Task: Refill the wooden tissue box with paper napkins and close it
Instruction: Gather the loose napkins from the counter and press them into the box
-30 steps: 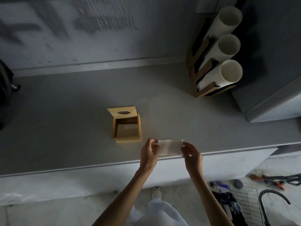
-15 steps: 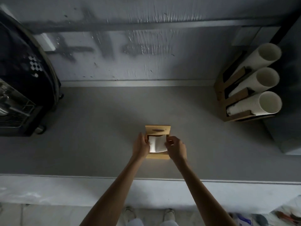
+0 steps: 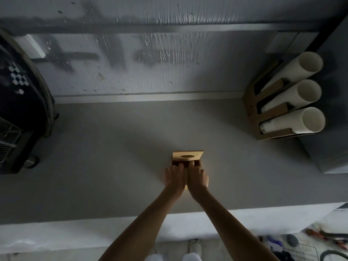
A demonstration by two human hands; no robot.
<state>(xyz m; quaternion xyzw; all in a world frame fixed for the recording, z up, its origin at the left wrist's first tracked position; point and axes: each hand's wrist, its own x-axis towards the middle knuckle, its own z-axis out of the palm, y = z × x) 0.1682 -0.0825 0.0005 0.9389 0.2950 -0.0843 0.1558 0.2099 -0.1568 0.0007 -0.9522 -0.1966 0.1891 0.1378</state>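
Observation:
The wooden tissue box (image 3: 201,164) stands on the grey counter (image 3: 105,159). Its lid (image 3: 188,156), with an oval slot, is tipped up at the far side. My left hand (image 3: 175,178) and my right hand (image 3: 197,178) lie side by side, palms down, over the open top. Their fingertips reach down inside the box. They cover the paper napkins that they carried in, so the napkins and most of the box body are hidden.
A wooden rack with three stacks of white paper cups (image 3: 293,102) stands at the back right. A black machine (image 3: 20,110) fills the left end. The counter's front edge (image 3: 75,220) runs below my forearms. A wire basket (image 3: 303,251) sits on the floor at the lower right.
A second ago I held the napkins in the air right of the box. I brought them over the opening, and now both hands have sunk onto the box, covering them.

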